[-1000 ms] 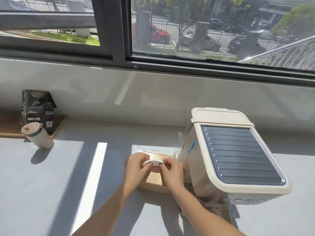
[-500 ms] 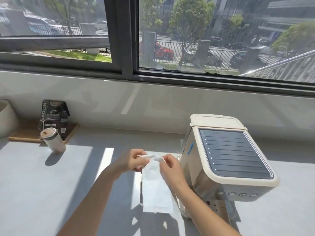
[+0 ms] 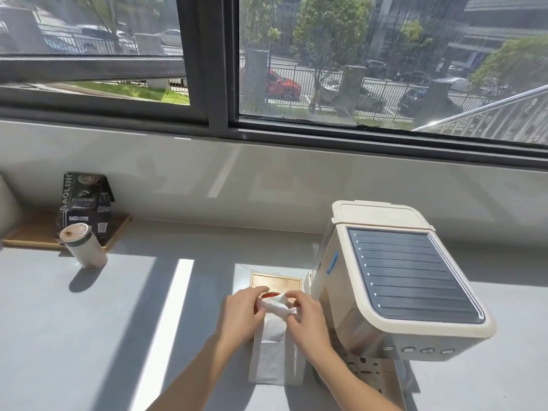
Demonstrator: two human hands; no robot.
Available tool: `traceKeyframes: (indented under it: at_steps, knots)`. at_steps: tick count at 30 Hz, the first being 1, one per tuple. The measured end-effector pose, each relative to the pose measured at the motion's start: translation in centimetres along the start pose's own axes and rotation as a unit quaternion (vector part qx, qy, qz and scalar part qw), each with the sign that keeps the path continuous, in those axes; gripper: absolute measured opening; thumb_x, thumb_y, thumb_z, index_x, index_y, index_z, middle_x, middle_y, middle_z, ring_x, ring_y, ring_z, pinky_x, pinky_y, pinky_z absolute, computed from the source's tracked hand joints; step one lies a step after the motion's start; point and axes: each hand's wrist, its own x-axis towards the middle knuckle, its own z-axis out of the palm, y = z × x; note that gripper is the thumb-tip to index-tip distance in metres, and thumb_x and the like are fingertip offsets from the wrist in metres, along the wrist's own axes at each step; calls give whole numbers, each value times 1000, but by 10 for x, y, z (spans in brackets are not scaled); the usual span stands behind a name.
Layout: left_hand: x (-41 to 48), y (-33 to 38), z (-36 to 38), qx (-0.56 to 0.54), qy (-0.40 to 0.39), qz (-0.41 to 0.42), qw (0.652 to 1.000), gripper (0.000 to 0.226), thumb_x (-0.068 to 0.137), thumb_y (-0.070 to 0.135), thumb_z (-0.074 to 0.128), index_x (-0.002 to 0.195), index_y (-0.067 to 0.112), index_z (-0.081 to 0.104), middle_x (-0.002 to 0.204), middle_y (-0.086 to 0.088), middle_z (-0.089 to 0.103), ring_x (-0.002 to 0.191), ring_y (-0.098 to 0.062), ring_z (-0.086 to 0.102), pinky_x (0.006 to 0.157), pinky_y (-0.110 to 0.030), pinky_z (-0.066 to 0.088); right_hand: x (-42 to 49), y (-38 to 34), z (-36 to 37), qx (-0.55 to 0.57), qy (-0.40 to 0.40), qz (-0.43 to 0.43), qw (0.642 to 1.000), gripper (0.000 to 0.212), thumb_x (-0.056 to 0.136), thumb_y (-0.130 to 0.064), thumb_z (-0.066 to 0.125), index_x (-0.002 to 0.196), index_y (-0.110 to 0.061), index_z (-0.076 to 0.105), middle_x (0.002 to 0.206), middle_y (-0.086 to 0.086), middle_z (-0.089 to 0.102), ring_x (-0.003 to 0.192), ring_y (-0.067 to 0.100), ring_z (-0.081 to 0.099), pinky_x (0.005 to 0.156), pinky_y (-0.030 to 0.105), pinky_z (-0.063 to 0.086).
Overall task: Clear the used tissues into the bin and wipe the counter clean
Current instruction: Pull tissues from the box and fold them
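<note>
Fingers (image 3: 252, 293) of left hand (image 3: 241, 314) and right hand (image 3: 310, 320) curl inward, pinching the crumpled top of a white tissue (image 3: 274, 358). Sheet is thin, soft and creased lengthwise. Its lower end lies flat on the smooth grey worktop (image 3: 89, 321), just left of a boxy cream machine (image 3: 409, 280) with a ribbed dark top. Small red patch (image 3: 270, 295) at the pinch, identity unclear. Flat wooden square (image 3: 275, 280) sits just behind the hands.

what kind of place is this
Probably a coffee corner on a grey window counter: a cream coffee machine with dark slatted top, a black coffee bag on a wooden tray.
</note>
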Motion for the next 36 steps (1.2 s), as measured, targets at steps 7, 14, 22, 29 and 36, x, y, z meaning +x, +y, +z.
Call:
traceKeyframes:
  at_steps: [7, 14, 22, 29, 36]
  knots:
    - [18, -7, 8, 10, 24, -8, 1000, 8, 79, 28, 61, 78, 23, 67, 80, 9, 54, 79, -14, 54, 66, -26, 34, 23, 6, 14, -94, -6, 21, 995, 37, 85, -22, 56, 119, -35, 57, 109, -5, 51, 99, 12, 36, 86, 29, 38]
    - [21, 14, -20, -260, 43, -50, 963, 5, 73, 20, 55, 70, 22, 57, 66, 11, 59, 63, -5, 53, 63, -24, 41, 31, -33, -3, 121, 60, -19, 991, 26, 79, -7, 58, 80, -32, 52, 82, -20, 60, 88, 8, 55, 75, 29, 39]
    - [29, 66, -102, -407, 23, 25, 913, 22, 79, 18, 56, 94, 2, 61, 82, -5, 64, 70, -8, 58, 65, -16, 46, 31, -97, -47, 334, 59, -50, 940, 21, 84, -7, 61, 97, -24, 65, 100, 1, 67, 88, 19, 64, 77, 32, 53]
    - [-1, 19, -75, -268, -190, -70, 942, 21, 65, 20, 70, 84, 11, 64, 77, -1, 63, 73, -13, 59, 67, -26, 45, -3, -52, -24, 220, -49, 48, 973, 8, 75, -9, 60, 82, -9, 57, 78, -2, 59, 70, 13, 53, 59, 16, 40]
    - [-29, -3, -27, -189, -180, -123, 958, 14, 64, 18, 64, 76, 12, 67, 70, 2, 63, 65, -12, 55, 62, -25, 43, -34, -6, -4, 111, -46, 54, 991, 14, 75, -7, 57, 78, -19, 62, 81, -2, 64, 80, 18, 58, 71, 30, 44]
